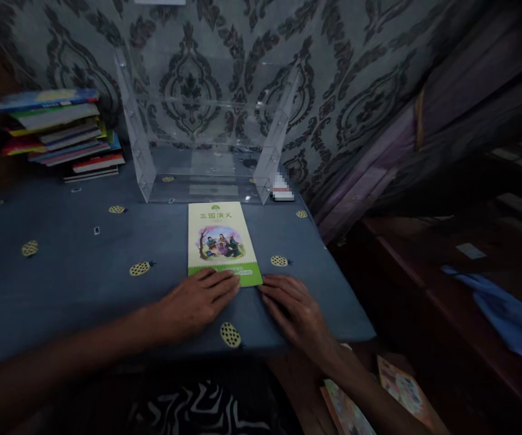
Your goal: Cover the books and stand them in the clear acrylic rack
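While the left hand [202,300] lies with flat fingers over the lower edge of a thin book [219,241], the right hand [295,305] rests at the lower right corner of this same book. The left grip is released, as the fingers only press from above; whether the right grip pinches the corner, I cannot tell.

The book lies flat, cover up, on the table [84,302], just in front of a clear stand [136,133]. On the pale cover one can read the title "三国演义" in green characters, under a small green emblem. Below the title is a coloured picture with seated figures; the green band at the bottom carries smaller writing, which the left hand partly covers.

The stand is transparent and has several tiers, and through them the patterned wall [238,36] and the blue cloth with pineapples are seen. Beside its right foot is a small whitish object [283,188], too blurred to identify. At the far left rises an uneven stack of books [68,136], whose spines are too small to read.
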`<state>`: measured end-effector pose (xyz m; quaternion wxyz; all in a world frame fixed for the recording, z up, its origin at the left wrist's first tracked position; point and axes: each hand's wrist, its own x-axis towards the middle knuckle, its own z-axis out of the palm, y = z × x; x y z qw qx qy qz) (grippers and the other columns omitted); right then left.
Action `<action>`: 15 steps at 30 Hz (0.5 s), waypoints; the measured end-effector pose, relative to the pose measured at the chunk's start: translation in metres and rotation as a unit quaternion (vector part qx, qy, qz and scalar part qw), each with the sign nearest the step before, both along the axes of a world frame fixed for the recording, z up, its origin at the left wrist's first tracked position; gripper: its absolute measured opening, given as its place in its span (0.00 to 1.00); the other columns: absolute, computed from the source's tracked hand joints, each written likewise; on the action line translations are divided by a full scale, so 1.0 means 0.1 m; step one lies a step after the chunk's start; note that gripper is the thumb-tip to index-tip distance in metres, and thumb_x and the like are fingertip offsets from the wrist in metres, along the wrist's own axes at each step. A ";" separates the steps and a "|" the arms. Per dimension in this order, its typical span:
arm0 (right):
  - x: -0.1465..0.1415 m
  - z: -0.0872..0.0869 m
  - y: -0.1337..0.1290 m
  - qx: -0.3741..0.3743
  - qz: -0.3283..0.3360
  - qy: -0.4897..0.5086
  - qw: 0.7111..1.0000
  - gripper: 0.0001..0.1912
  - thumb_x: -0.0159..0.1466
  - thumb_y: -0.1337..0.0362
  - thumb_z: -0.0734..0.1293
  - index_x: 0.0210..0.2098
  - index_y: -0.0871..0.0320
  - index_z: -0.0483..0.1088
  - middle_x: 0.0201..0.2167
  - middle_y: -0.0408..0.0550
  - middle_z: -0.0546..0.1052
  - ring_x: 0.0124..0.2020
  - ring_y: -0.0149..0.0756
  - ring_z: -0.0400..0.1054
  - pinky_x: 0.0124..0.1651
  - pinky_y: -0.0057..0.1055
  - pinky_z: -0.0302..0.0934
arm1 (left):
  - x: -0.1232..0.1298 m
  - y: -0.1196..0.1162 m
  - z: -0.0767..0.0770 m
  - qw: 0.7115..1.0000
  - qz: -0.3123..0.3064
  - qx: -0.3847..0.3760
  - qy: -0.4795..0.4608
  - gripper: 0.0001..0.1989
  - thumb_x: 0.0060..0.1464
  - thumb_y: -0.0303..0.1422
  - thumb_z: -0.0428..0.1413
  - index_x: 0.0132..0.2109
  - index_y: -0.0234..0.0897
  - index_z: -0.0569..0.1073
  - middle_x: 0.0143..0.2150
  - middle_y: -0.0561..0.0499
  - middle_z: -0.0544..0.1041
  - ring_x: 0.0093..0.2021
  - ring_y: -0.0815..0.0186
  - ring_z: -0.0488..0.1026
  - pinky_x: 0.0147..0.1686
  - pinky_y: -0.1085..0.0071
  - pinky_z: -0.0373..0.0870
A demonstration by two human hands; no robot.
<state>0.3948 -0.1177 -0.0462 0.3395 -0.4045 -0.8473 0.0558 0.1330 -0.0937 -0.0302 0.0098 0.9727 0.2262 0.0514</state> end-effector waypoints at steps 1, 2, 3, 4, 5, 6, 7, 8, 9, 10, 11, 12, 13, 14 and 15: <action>0.00 0.01 0.00 0.005 -0.002 -0.005 1.000 0.10 0.69 0.69 0.63 0.45 0.56 0.75 0.42 0.52 0.82 0.46 0.44 0.76 0.46 0.46 0.71 | -0.05 -0.03 -0.01 1.000 0.004 0.004 0.001 0.23 0.65 0.24 0.46 0.65 0.28 0.63 0.67 0.39 0.67 0.68 0.55 0.61 0.64 0.58 0.59; -0.01 0.02 0.01 0.009 -0.006 -0.007 1.000 0.09 0.69 0.69 0.64 0.45 0.56 0.75 0.42 0.52 0.82 0.46 0.44 0.76 0.45 0.45 0.71 | -0.11 -0.05 -0.01 1.000 0.008 0.007 0.001 0.23 0.64 0.23 0.46 0.66 0.28 0.62 0.67 0.39 0.66 0.68 0.55 0.61 0.64 0.58 0.59; -0.02 0.03 0.02 0.012 -0.011 -0.007 1.000 0.08 0.69 0.68 0.64 0.43 0.55 0.75 0.42 0.52 0.82 0.45 0.44 0.76 0.45 0.45 0.71 | -0.17 -0.07 -0.02 1.000 0.012 0.011 -0.001 0.24 0.64 0.23 0.46 0.66 0.27 0.61 0.67 0.39 0.66 0.68 0.55 0.60 0.64 0.57 0.58; -0.03 0.04 0.03 0.016 -0.015 -0.005 1.000 0.08 0.69 0.68 0.64 0.42 0.55 0.75 0.42 0.51 0.82 0.45 0.44 0.76 0.45 0.45 0.70 | -0.23 -0.09 -0.03 1.000 0.015 0.015 -0.004 0.25 0.63 0.22 0.46 0.67 0.27 0.60 0.67 0.39 0.66 0.68 0.55 0.60 0.64 0.57 0.58; -0.05 0.06 0.04 0.021 -0.019 -0.002 1.000 0.07 0.68 0.68 0.64 0.40 0.55 0.75 0.41 0.51 0.82 0.44 0.44 0.76 0.45 0.45 0.70 | -0.28 -0.11 -0.03 1.000 0.019 0.019 -0.009 0.26 0.62 0.22 0.46 0.67 0.27 0.59 0.67 0.39 0.66 0.68 0.55 0.60 0.64 0.57 0.58; -0.07 0.07 0.05 0.027 -0.021 0.002 0.999 0.07 0.68 0.68 0.64 0.39 0.55 0.75 0.41 0.51 0.82 0.44 0.43 0.76 0.45 0.44 0.69 | -0.34 -0.13 -0.04 0.999 0.023 0.023 -0.014 0.27 0.62 0.21 0.46 0.67 0.27 0.59 0.67 0.39 0.66 0.68 0.55 0.61 0.64 0.58 0.59; -0.10 0.08 0.06 0.036 -0.022 0.008 0.999 0.07 0.68 0.69 0.64 0.38 0.55 0.74 0.39 0.50 0.81 0.44 0.43 0.76 0.45 0.44 0.69 | -0.39 -0.15 -0.05 0.999 0.027 0.027 -0.019 0.27 0.61 0.21 0.46 0.67 0.28 0.59 0.67 0.39 0.67 0.68 0.55 0.61 0.64 0.58 0.59; -0.12 0.09 0.07 0.046 -0.024 0.014 0.999 0.06 0.68 0.69 0.64 0.36 0.55 0.74 0.38 0.50 0.81 0.43 0.43 0.76 0.45 0.43 0.68 | -0.43 -0.17 -0.06 0.999 0.032 0.031 -0.026 0.28 0.60 0.20 0.46 0.67 0.28 0.59 0.66 0.40 0.67 0.67 0.55 0.62 0.63 0.58 0.60; -0.15 0.11 0.08 0.055 -0.030 0.018 0.998 0.07 0.68 0.70 0.64 0.35 0.56 0.73 0.37 0.49 0.81 0.43 0.42 0.75 0.45 0.42 0.68 | -0.48 -0.19 -0.06 0.998 0.038 0.034 -0.033 0.28 0.60 0.20 0.46 0.67 0.29 0.59 0.66 0.40 0.68 0.67 0.56 0.63 0.63 0.58 0.61; -0.18 0.12 0.10 0.063 -0.039 0.015 0.997 0.07 0.67 0.70 0.64 0.33 0.56 0.72 0.35 0.49 0.80 0.41 0.41 0.75 0.44 0.41 0.67 | -0.51 -0.20 -0.06 0.998 0.044 0.037 -0.039 0.28 0.59 0.19 0.45 0.67 0.29 0.59 0.66 0.40 0.68 0.66 0.56 0.63 0.62 0.58 0.62; -0.21 0.14 0.11 0.070 -0.052 0.006 0.996 0.09 0.67 0.70 0.64 0.31 0.56 0.71 0.32 0.48 0.79 0.39 0.41 0.74 0.43 0.39 0.66 | -0.53 -0.21 -0.07 0.997 0.050 0.038 -0.046 0.29 0.59 0.19 0.45 0.67 0.30 0.60 0.65 0.40 0.69 0.66 0.56 0.64 0.61 0.58 0.62; -0.23 0.16 0.13 0.074 -0.066 -0.010 0.995 0.11 0.68 0.70 0.63 0.28 0.56 0.70 0.28 0.47 0.77 0.35 0.40 0.72 0.41 0.38 0.64 | -0.55 -0.23 -0.07 0.996 0.057 0.040 -0.053 0.29 0.59 0.19 0.45 0.67 0.30 0.60 0.65 0.40 0.69 0.65 0.56 0.64 0.61 0.57 0.63; -0.26 0.18 0.15 0.079 -0.082 -0.030 0.993 0.14 0.68 0.70 0.63 0.26 0.56 0.68 0.25 0.46 0.74 0.32 0.39 0.70 0.39 0.37 0.62 | -0.57 -0.24 -0.07 0.995 0.063 0.041 -0.061 0.28 0.59 0.18 0.45 0.66 0.31 0.61 0.64 0.40 0.70 0.65 0.55 0.65 0.60 0.57 0.64; -0.29 0.21 0.17 0.080 -0.094 -0.048 0.991 0.16 0.68 0.69 0.63 0.24 0.56 0.66 0.22 0.45 0.72 0.29 0.38 0.67 0.37 0.37 0.61 | -0.57 -0.24 -0.07 0.994 0.069 0.042 -0.068 0.28 0.59 0.19 0.45 0.66 0.31 0.62 0.63 0.39 0.71 0.64 0.55 0.66 0.59 0.57 0.64; -0.32 0.23 0.19 0.080 -0.098 -0.056 0.990 0.17 0.68 0.68 0.62 0.22 0.55 0.65 0.21 0.44 0.70 0.27 0.37 0.65 0.35 0.36 0.60 | -0.57 -0.25 -0.07 0.993 0.074 0.043 -0.077 0.27 0.60 0.19 0.46 0.65 0.31 0.63 0.62 0.39 0.71 0.63 0.55 0.66 0.58 0.56 0.65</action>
